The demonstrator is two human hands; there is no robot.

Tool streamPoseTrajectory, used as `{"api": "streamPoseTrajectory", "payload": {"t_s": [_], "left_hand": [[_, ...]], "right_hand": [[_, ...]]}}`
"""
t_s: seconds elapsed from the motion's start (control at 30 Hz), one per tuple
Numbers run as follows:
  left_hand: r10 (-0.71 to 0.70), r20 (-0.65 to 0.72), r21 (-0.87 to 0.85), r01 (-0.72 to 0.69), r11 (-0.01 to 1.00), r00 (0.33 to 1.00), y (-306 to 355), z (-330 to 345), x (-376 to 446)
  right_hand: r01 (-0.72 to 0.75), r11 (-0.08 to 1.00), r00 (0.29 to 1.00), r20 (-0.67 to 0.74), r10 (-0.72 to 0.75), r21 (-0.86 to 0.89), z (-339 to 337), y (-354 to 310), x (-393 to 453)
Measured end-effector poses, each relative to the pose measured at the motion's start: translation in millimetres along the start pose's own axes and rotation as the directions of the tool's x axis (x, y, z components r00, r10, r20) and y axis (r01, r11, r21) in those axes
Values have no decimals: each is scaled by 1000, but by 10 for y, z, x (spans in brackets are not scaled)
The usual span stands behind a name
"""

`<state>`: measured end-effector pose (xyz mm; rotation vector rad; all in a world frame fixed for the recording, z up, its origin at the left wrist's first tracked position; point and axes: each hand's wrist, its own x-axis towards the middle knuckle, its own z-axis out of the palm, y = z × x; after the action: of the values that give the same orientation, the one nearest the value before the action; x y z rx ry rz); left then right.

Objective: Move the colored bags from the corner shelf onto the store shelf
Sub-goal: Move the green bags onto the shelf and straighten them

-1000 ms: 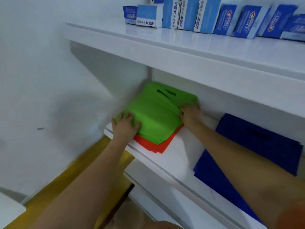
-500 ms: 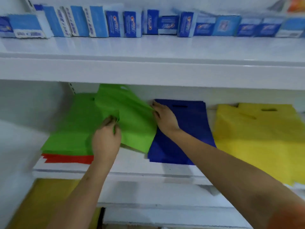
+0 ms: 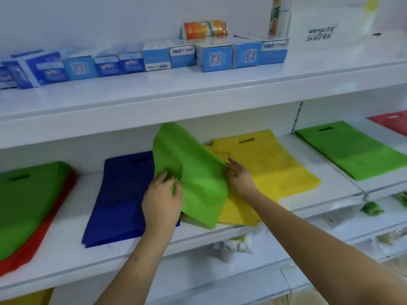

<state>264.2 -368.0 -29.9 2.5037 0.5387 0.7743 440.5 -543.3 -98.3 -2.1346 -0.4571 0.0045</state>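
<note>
A flat green bag hangs tilted in the air above the middle shelf board, between the blue bags and the yellow bags. My left hand pinches its left edge. My right hand holds its right edge with fingers behind the fabric. At the far left lies a green stack on top of red bags. Another green stack lies on the right-hand section.
The upper shelf carries a row of blue toothpaste boxes and an orange can lying on its side. A red bag shows at the far right. Wrapped items sit on the shelf below.
Both hands lifted one green bag off the left stack and carried it rightwards, past the blue bags to the edge of the yellow ones. The view panned right with it.
</note>
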Motion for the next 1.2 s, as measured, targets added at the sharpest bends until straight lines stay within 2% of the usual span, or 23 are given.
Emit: {"api": "streamPoseTrajectory", "payload": {"t_s": [0.2,0.33,0.57,0.7,1.0,1.1,1.2], "left_hand": [[-26,40,30,25,999,999,905,695,-168],[4,35,22,-5,1000,999,1464,1105,-135],[82,19,-23,-82,996,996,2416,1902,17],[157,88,-63,-151,986,984,2962,2410,-33],[235,247,-7,-241,971,940,3994,3303,-226],[198,276,47,-219,975,940,4282,3574,-319],[99,320,54,-123,991,942,4487,3726,-484]], "right_hand": [[-35,999,997,71,34,16,-888,625,183],[-20,999,999,33,18,50,-1518,891,407],[-91,993,995,-29,94,79,-2615,1499,806],[-227,972,972,-58,230,55,-3252,1945,862],[-259,965,962,-96,255,-34,-4351,2969,1053],[-240,971,968,-78,240,14,-4631,3171,1201],[-204,979,975,-86,205,22,-4819,3357,1336]]}}
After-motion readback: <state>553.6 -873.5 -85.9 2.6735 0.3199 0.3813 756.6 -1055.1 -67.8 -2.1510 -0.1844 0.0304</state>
